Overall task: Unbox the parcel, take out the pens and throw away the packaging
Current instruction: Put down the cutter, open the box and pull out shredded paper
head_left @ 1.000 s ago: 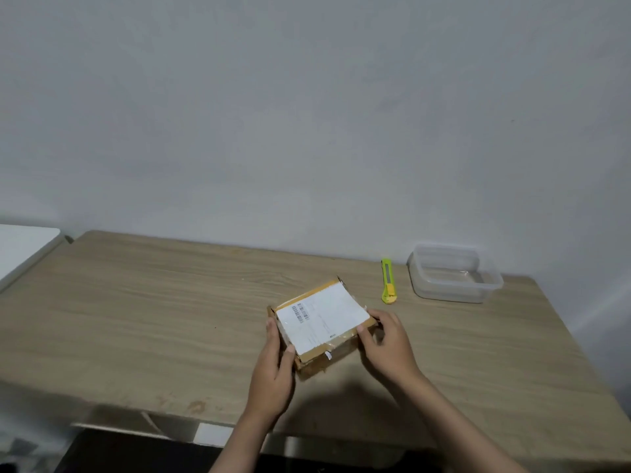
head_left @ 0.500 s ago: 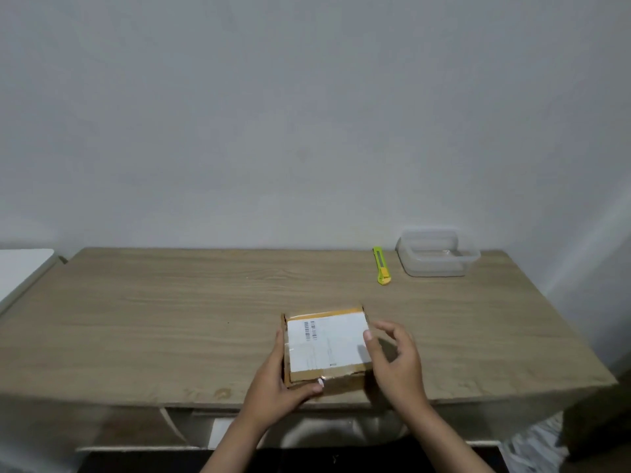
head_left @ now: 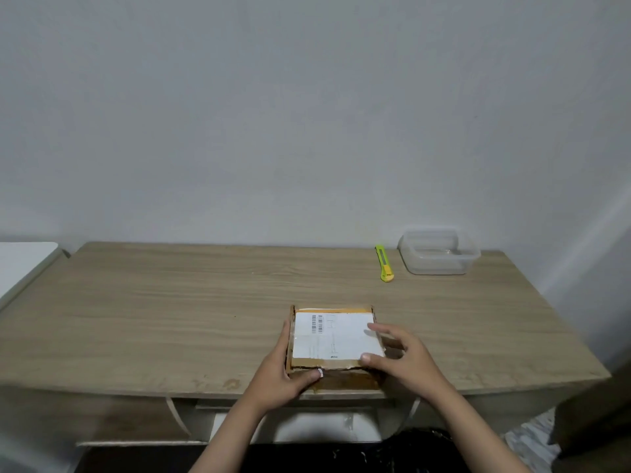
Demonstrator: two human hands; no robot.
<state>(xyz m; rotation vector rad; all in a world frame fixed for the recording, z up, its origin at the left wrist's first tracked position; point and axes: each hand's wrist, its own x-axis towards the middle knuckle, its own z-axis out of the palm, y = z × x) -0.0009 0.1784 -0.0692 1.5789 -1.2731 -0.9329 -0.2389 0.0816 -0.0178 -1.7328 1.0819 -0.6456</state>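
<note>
We've got the cardboard parcel [head_left: 336, 339] flat at the wooden desk's [head_left: 170, 319] near edge, left hand [head_left: 280, 377] gripping its left corner, right hand [head_left: 406, 360] spread loosely against its right side, green box cutter [head_left: 384, 263] and clear plastic tub [head_left: 438, 250] well behind.

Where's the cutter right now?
In the head view the cutter lies flat at the table's far right, just left of the clear tub and well beyond the parcel, untouched by either hand.
</note>
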